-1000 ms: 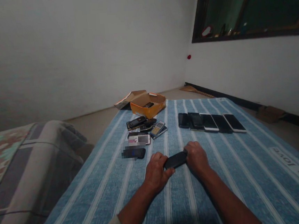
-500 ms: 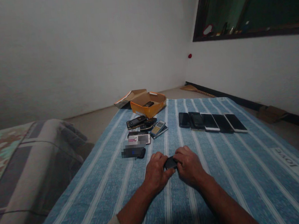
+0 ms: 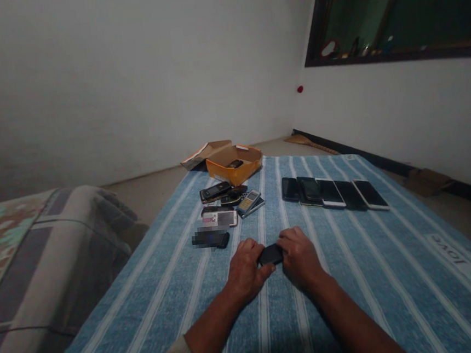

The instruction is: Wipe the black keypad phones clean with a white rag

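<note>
Black phone: left hand and right hand grip it; box holds another phone.

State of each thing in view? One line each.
Black phone: held, partly covered.
Left hand: closed on its left end.
Right hand: curled over its right end.
Orange box: open, small phone inside.
Right-side phones: flat in a row, screens dark.
Left-side phones: loosely grouped, some overlapping.
Striped cloth: spread out.

We see a smooth, plastic-looking black phone, rough striped cloth, an orange cardboard box and a white smartphone's glassy screen.
</note>
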Available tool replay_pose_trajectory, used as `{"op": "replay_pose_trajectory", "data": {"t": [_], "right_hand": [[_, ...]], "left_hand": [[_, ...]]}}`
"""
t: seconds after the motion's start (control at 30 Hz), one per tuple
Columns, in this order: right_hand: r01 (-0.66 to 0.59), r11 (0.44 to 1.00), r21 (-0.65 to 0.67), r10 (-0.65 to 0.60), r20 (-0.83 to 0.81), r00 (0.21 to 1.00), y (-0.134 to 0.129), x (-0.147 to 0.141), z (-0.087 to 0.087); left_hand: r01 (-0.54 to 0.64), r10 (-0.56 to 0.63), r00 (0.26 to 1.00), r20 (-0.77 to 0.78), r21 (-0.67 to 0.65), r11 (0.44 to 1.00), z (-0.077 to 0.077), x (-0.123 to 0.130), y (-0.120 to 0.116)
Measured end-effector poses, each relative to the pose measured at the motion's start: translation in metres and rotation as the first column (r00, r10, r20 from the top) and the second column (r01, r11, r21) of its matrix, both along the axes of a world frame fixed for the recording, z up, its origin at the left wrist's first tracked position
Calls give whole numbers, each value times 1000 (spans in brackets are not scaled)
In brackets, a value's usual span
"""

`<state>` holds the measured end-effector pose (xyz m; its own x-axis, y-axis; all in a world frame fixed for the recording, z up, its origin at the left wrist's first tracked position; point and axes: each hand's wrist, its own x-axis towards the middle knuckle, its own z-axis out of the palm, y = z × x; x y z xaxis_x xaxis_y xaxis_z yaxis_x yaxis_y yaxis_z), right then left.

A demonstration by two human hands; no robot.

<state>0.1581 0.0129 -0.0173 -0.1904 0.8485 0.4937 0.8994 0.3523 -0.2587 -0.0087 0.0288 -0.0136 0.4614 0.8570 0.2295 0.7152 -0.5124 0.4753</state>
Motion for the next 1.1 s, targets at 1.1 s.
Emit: {"op": "replay_pose_trajectory", "data": {"t": [1.1], "right_hand": [[-67, 994, -83, 69, 25, 997, -4, 5, 4]], "left_hand": [[-4, 4, 1000, 1, -34, 999, 4, 0, -2]]}}
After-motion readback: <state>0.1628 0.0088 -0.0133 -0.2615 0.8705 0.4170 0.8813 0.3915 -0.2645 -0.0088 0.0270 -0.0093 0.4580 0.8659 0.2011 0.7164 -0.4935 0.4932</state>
